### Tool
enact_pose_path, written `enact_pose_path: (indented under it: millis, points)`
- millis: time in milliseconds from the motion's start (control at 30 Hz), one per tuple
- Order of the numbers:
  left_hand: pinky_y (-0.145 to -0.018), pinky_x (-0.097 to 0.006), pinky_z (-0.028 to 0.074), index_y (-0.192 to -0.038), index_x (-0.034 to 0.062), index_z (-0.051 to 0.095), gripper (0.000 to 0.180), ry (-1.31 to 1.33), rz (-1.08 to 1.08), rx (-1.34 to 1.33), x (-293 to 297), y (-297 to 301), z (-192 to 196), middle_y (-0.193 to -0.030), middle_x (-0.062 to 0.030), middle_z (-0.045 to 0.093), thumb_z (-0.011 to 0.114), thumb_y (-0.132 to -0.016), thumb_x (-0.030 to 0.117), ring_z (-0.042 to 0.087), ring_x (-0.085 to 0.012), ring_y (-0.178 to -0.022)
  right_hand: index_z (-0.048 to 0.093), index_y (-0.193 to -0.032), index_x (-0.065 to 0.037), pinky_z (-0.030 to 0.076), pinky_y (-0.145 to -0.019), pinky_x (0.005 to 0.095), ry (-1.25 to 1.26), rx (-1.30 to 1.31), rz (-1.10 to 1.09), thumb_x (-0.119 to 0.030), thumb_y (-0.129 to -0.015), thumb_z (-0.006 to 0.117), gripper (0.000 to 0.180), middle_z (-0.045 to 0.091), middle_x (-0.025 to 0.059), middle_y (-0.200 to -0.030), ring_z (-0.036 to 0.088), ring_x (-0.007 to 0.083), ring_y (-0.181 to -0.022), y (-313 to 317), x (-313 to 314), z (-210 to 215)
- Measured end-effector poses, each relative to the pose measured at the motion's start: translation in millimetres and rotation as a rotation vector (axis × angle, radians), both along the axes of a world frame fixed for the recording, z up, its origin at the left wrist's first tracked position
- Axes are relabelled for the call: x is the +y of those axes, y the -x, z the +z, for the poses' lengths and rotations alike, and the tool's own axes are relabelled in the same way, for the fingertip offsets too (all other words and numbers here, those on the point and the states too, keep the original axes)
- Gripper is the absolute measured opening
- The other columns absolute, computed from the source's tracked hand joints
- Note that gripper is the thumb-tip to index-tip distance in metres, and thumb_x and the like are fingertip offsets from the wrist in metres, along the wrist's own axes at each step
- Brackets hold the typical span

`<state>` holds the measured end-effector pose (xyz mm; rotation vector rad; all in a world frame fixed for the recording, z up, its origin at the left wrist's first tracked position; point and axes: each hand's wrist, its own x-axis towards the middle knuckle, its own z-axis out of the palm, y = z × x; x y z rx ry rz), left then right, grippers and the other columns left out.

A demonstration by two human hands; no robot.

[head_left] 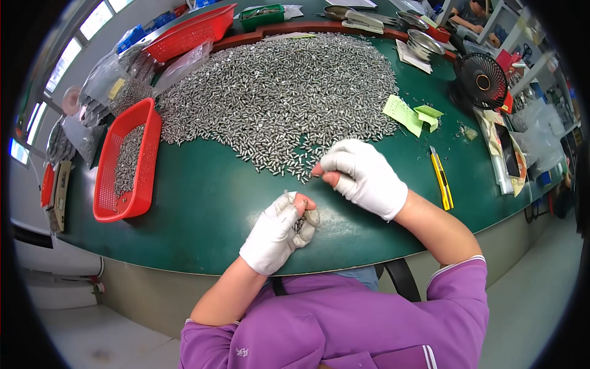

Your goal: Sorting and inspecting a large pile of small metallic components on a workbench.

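Observation:
A wide heap of small silvery metal pins covers the far middle of the green table. My left hand, in a white glove with bare fingertips, is curled around several of these pins near the table's front edge; their ends show between thumb and fingers. Just at the heap's near edge is my right hand, gloved the same way. Its bare thumb and forefinger are drawn together in a pinch beside a few stray pins. Whether a pin sits between those fingertips is too small to tell.
On the left stands a red perforated basket partly filled with pins. A yellow utility knife and green paper slips lie to the right, near a black fan. Another red basket and a green tray stand behind the heap.

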<state>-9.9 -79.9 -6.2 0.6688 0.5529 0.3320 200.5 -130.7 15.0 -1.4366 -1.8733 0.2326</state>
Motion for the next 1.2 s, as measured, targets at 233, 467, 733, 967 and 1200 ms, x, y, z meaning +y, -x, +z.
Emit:
enact_pose_path:
  millis: [233,467,733,967,1200]
  points:
    - [-0.053,-0.022,0.036,-0.098,0.0095,0.059,0.023,-0.029,-0.014,-0.038,2,1,2,-0.087,-0.0055,0.059,0.059,-0.093,0.032,0.045,-0.0108,-0.06,0.068,-0.086,-0.013,0.049,-0.072,0.0374,-0.037,-0.19,-0.229,-0.011,-0.076,0.069,0.01,0.061,0.0057,-0.083,0.06,0.0271,-0.081,-15,7,-15]
    - [-0.055,-0.024,0.037,-0.106,0.0093,0.06,0.025,0.028,0.028,-0.095,1,2,-3,-0.092,-0.0078,0.059,0.06,-0.092,0.03,0.046,-0.0113,-0.063,0.066,-0.081,-0.012,0.048,-0.069,0.0385,0.081,-0.391,-0.168,-0.017,-0.075,0.069,0.009,0.059,0.0058,-0.08,0.059,0.0273,-0.079,-9,6,-11]
    - [-0.061,-0.018,0.04,-0.108,0.0105,0.057,0.02,0.036,0.022,-0.143,-1,0,-7,-0.093,-0.0024,0.061,0.064,-0.091,0.018,0.051,-0.0063,-0.07,0.062,-0.085,-0.007,0.049,-0.074,0.0366,0.157,0.072,0.051,-0.013,-0.078,0.068,0.011,0.06,0.0082,-0.085,0.059,0.0265,-0.083,10,-2,-5]
    - [-0.059,-0.017,0.037,-0.107,0.0106,0.054,0.02,-0.005,0.027,-0.13,-2,0,-7,-0.09,-0.0019,0.06,0.064,-0.09,0.014,0.046,-0.0053,-0.065,0.063,-0.095,-0.005,0.048,-0.075,0.0349,0.28,0.342,0.185,-0.018,-0.083,0.067,0.018,0.059,0.0104,-0.087,0.058,0.0261,-0.084,22,-7,2]
    - [-0.056,-0.018,0.035,-0.104,0.0115,0.057,0.017,-0.002,0.033,-0.126,-1,1,-7,-0.089,-0.0015,0.059,0.062,-0.093,0.023,0.048,-0.0062,-0.066,0.065,-0.088,-0.011,0.049,-0.073,0.0382,0.04,0.072,-0.047,-0.013,-0.079,0.067,0.01,0.061,0.0077,-0.085,0.06,0.0286,-0.082,6,-2,3]
